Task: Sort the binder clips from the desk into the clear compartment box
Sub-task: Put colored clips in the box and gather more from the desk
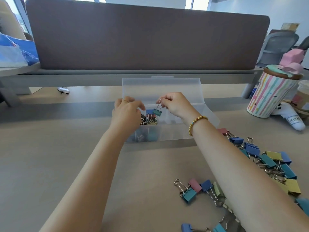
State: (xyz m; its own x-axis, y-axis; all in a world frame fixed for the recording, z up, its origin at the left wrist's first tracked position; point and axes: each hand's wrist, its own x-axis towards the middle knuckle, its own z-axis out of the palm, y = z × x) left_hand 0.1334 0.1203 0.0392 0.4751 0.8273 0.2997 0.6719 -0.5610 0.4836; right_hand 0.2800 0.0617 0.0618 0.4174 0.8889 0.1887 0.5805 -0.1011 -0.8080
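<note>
R hand [175,104] pinches wire handles of a teal binder clip [157,112] betw thumb + fingertips; clip hangs body-down over the clear compartment box [175,131], above 2nd compartment from left; beaded gold bracelet [196,123] on R wrist.

L hand [127,111] over box's left end, fingers curled downward at the leftmost compartment; can't tell if it holds anything or just touches the box; view of fingertips blocked by back of hand.

Box lid [163,89] open, standing up at the rear; left compartments hold small dark/gold clips [147,121] plus a blue clip [150,111] on top; more dark + teal shapes seen thru front wall lower down; right compartments look see-thru, contents unclear.

Loose clips on desk [50,156]: one pile [267,161] right of box, partly under R forearm, blue/teal/yellow/pink mix; second cluster [199,190] near front edge, teal, pink, blue, green; a few more at bottom edge of view.

Striped cup [270,94] w/ pink-topped lid far right; grey partition [147,39] behind desk.
</note>
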